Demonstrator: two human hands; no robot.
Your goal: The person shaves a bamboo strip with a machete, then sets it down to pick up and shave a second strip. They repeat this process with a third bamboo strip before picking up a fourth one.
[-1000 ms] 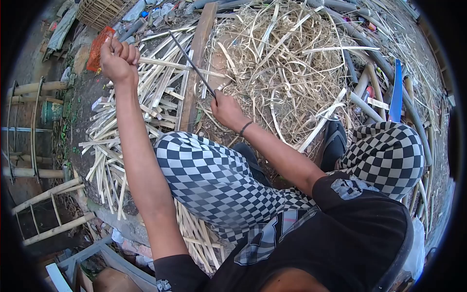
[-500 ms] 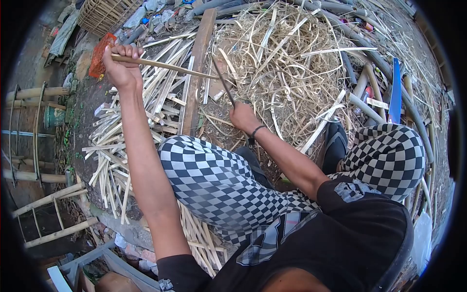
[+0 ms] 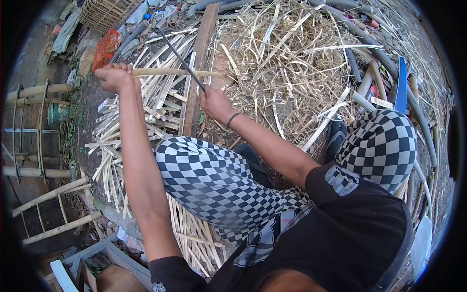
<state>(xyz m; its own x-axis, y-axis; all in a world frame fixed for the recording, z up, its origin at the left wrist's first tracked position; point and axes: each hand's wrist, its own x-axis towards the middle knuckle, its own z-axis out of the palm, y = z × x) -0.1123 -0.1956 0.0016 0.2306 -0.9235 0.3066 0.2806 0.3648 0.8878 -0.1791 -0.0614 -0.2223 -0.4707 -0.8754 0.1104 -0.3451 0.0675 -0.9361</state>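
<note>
My left hand point(image 3: 116, 79), arm stretched out, is closed around the near end of a bamboo strip point(image 3: 158, 72). The strip runs rightward across a wooden plank point(image 3: 203, 36), its far end over the edge of the shavings. A long, narrow dark-bladed knife point(image 3: 182, 59) is gripped in my right hand point(image 3: 216, 103), just right of the plank; its handle is hidden in the fist. The blade points up and left, crossing the strip in this view. Thin curled bamboo shavings point(image 3: 292, 63) lie heaped to the right.
Split bamboo strips point(image 3: 109, 141) are piled left of my leg. At the right lie a blue saw point(image 3: 401, 87) and grey poles point(image 3: 377, 51). An orange perforated block point(image 3: 104, 48) and a woven basket point(image 3: 107, 14) stand at upper left. A bamboo ladder point(image 3: 61, 228) is at lower left.
My right hand has moved up and left with the knife, whose blade now reaches past the plank. My left hand has dropped slightly and the strip shows a wider face.
</note>
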